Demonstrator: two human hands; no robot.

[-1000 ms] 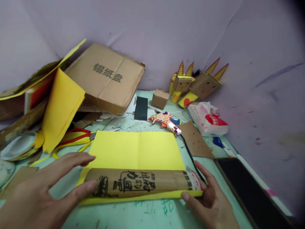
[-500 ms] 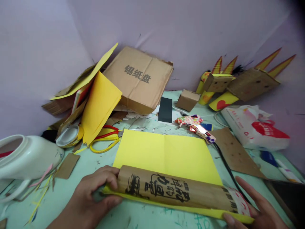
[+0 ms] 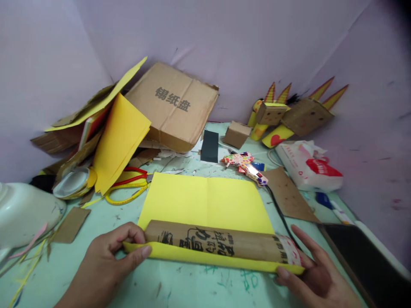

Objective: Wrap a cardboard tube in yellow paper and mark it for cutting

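Holding yellow paper (image 3: 205, 201) by near edge, left hand (image 3: 109, 256), right hand (image 3: 319, 273), tube (image 3: 253, 247) between, tabletop (image 3: 180, 284) nearer

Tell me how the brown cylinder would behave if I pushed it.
The brown cylinder would probably roll, since it is rounded and lies on its side, though the raised near edge of the yellow sheet might check it on that side. It is likely fairly stiff, as its body looks straight and uncrushed.

Single head-worn view, close above green table (image 3: 176, 287), facing forward and down toward lilac wall (image 3: 224, 47).
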